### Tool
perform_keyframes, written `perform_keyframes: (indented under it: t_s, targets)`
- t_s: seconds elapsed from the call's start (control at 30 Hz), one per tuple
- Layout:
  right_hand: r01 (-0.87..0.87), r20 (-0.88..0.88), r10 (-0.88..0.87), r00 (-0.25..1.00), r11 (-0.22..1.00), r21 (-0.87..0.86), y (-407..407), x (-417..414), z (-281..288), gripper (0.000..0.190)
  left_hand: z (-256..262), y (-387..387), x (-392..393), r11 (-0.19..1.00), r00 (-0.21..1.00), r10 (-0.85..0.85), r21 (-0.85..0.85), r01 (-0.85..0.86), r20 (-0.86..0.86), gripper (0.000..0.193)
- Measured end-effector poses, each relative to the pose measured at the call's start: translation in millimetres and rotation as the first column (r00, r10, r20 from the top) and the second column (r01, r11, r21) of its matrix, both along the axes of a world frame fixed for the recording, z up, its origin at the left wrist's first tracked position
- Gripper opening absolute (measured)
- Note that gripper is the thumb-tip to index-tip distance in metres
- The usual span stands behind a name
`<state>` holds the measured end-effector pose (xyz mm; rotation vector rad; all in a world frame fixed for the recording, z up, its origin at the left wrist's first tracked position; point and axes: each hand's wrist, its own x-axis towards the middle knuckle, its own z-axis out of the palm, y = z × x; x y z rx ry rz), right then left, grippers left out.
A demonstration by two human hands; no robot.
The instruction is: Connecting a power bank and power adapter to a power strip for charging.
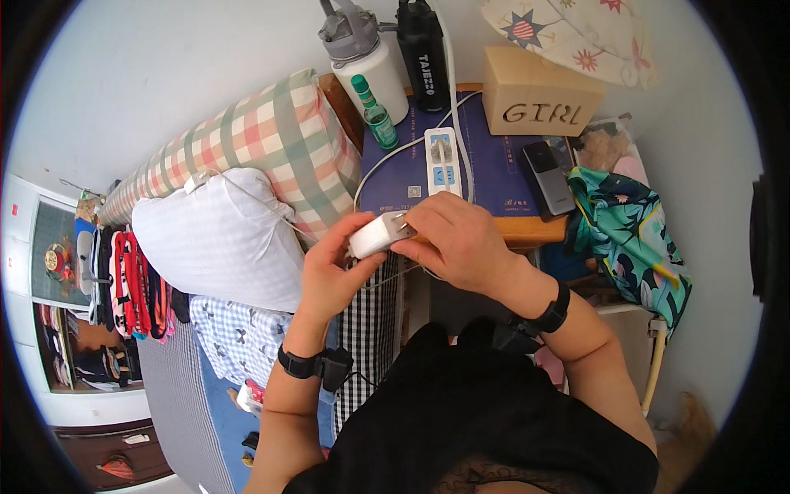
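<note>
A white plug-in charger (375, 237) is held in front of me, its metal prongs pointing right. My left hand (333, 259) grips its body between thumb and fingers. At the prong end, the fingers of my right hand (460, 241) are close around it; whether they press on it or only touch it is hard to see. A pale cable hangs below the charger. Just beyond my hands, a white power strip (443, 162) lies on the bedside table (389, 185) with one plug in its upper socket.
Behind the strip stand a white jug (373, 80), a black bottle (423, 62) and a small green bottle (379, 123). To the right are a lamp with a box base (537, 99), a grey phone (548, 179) and patterned cloth (629, 241). A pillow (216, 241) lies left on the bed.
</note>
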<state>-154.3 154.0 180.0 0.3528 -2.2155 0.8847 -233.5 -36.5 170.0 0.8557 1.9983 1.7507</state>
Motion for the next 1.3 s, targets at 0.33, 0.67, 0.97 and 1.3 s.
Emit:
perform_keyframes:
  t_s: [0.33, 0.67, 0.97, 1.3]
  targets:
    - [0.071, 0.008, -0.072, 0.997, 0.988, 0.138, -7, 11, 15, 0.022, 35, -7, 13, 0.982, 0.879, -0.088, -0.187, -0.002, -0.468, 0.039]
    - [-0.046, -0.002, 0.050, 0.999, 0.934, 0.354, 1, 18, 19, 0.023, 39, -14, 11, 0.959, 0.808, -0.192, -0.280, 0.034, -0.557, 0.038]
    - [-0.071, -0.106, 0.104, 0.989, 0.959, 0.274, 5, 22, 16, 0.026, 43, -8, 18, 0.962, 0.802, -0.198, -0.268, 0.049, -0.564, 0.039]
    - [-0.101, -0.151, 0.132, 0.980, 0.975, 0.199, 4, 27, 5, 0.026, 46, -6, 28, 0.958, 0.795, -0.199, -0.283, 0.035, -0.574, 0.037]
